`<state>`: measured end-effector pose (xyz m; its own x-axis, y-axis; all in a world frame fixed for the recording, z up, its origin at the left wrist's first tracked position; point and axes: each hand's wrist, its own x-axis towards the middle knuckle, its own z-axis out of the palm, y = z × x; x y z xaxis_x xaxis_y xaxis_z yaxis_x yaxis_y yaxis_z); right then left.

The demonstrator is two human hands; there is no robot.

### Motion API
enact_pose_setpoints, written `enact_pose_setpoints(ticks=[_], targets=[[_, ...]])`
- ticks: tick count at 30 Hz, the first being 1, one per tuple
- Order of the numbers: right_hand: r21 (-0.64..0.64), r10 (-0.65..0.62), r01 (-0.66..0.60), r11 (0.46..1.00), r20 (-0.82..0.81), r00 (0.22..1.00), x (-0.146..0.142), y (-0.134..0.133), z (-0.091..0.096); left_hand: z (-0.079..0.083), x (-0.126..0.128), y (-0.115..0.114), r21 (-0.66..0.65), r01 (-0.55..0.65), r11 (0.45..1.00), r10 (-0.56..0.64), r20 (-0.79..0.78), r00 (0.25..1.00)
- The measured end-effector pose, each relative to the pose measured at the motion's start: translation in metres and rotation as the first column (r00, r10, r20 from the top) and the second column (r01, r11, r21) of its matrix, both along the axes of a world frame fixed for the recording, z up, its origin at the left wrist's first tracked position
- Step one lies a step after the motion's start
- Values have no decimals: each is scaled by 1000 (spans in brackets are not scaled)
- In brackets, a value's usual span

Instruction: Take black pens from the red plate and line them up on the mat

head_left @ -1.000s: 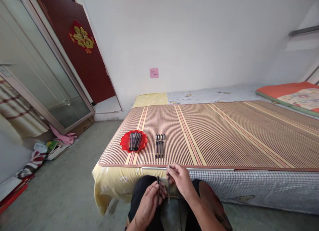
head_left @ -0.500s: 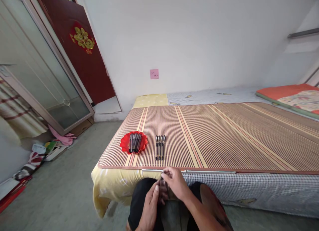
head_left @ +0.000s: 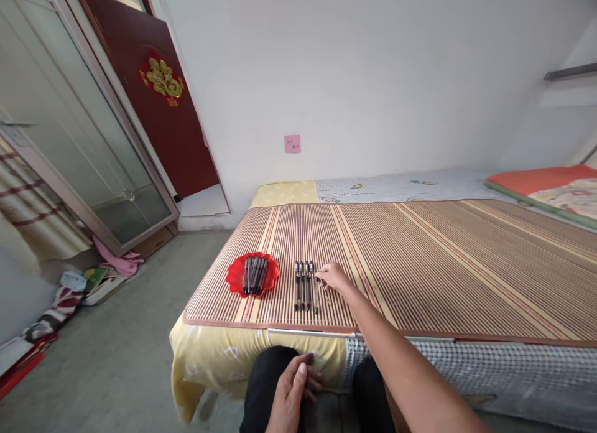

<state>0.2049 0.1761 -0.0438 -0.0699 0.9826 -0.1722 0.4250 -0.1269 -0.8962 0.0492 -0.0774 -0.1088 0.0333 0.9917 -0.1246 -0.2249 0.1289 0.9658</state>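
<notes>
My right hand (head_left: 332, 276) reaches over the striped bamboo mat with its fingertips pinched at the upper end of a slim black pen (head_left: 317, 299). The pen's lower end points toward me, and a thin light line beside it is too small to make out. Just to its left, several black and clear pens (head_left: 302, 287) lie side by side in a row, caps away from me. Over my left knee, my left hand (head_left: 291, 386) is held with loosely bent, parted fingers and nothing visible in it. A red scalloped dish (head_left: 229, 277) holds a bundle of similar pens (head_left: 255, 275).
The bamboo mat (head_left: 420, 265) covers the bed, whose near edge is hung with yellow cloth (head_left: 219, 346) and checked cloth. A folded orange quilt (head_left: 532, 181) lies at the far right. A pink note (head_left: 292, 144) is on the wall.
My right hand has moved from beside my left hand over my lap out to the mat, placing a pen right of the row. My left hand has stayed over my lap.
</notes>
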Motion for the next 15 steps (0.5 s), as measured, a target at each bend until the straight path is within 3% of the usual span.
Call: enact_pose_setpoints(ticks=[10, 13, 15], targets=[[74, -8, -4, 997, 157, 988, -7, -4, -23, -11, -1, 2, 16, 32, 999, -31, -48, 998], [124, 4, -27, 992, 177, 984, -2, -13, -25, -10, -4, -1, 163, 64, 985, -17, -277, 961], [172, 14, -45, 984, 179, 984, 1, -20, -26, -4, -7, 2, 363, 132, 922, 79, -512, 856]])
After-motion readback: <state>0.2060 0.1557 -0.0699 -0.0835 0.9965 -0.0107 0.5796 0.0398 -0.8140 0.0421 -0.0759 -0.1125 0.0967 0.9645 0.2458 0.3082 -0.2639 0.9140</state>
